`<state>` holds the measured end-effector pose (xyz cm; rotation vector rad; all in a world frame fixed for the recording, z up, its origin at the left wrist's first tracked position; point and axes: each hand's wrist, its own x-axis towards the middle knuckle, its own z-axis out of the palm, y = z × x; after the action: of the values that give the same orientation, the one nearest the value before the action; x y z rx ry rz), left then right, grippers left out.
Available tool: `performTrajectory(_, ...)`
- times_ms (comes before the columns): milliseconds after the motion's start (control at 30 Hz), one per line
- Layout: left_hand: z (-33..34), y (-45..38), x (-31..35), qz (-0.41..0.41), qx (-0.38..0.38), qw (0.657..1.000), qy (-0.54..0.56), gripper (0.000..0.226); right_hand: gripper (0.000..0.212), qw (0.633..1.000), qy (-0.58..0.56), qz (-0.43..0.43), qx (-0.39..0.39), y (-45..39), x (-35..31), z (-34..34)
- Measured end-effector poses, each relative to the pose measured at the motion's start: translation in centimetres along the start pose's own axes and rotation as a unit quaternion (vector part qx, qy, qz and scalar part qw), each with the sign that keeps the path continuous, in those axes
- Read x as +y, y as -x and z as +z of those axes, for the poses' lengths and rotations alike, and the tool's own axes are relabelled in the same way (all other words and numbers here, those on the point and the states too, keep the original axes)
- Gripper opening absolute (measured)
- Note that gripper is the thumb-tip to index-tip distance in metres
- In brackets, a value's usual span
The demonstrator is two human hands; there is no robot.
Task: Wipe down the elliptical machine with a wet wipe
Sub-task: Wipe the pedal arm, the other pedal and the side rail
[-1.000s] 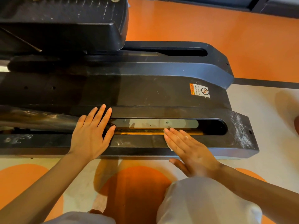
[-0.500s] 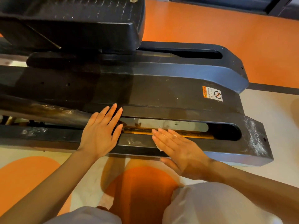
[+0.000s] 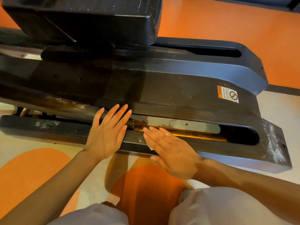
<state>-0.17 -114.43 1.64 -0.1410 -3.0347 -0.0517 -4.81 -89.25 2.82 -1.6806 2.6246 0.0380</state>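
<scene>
Pressing flat on the near rail [image 3: 73,133] of the elliptical machine [image 3: 162,88], the right hand [image 3: 168,148] is holding a wet wipe [image 3: 151,146] under straight fingers; only small white edges are showing beneath them. The left hand [image 3: 108,132] is lying beside it, fingers spread and grasping nothing, bracing on the same rail. Both sets of fingertips are reaching the edge of the open slot [image 3: 203,129], where an orange, rusty-looking track is showing. The wipe could be snagging on that edge or slipping out from under the flat palm, since nothing is pinching it. Dust on the end cap [image 3: 274,143] is waiting untouched.
</scene>
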Motion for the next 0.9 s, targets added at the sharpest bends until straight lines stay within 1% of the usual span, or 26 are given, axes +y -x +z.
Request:
performTrajectory(67,0.0,0.1,-0.1,0.007,0.009,1.0,-0.003,0.051,0.062,0.999,0.04,0.002,0.002,0.8,0.5,0.2)
performTrajectory(200,0.4,0.0,0.0,0.006,0.016,1.0,0.01,0.052,0.063,0.999,0.049,-0.007,0.011,1.1,0.4,0.4)
performTrajectory(267,0.5,0.1,-0.1,0.008,0.013,1.0,0.008,0.054,0.064,0.999,0.045,-0.013,0.009,0.0,-0.3,0.3)
performTrajectory(400,0.5,0.3,-0.4,0.017,0.013,1.0,0.013,0.055,0.064,0.999,0.05,-0.003,-0.021,-3.6,-2.6,0.2)
performTrajectory(500,0.5,1.2,-1.0,0.022,0.022,0.999,0.015,0.054,0.068,0.999,0.027,0.02,-0.035,-4.8,-3.2,0.0)
performTrajectory(733,0.8,1.8,-1.0,0.008,0.017,1.0,0.013,0.053,0.063,0.999,-0.014,0.019,-0.025,-4.5,-3.1,0.3)
performTrajectory(900,0.8,1.9,-0.7,0.003,0.019,1.0,0.016,0.054,0.062,0.997,-0.073,0.031,-0.007,-3.4,-2.6,-0.3)
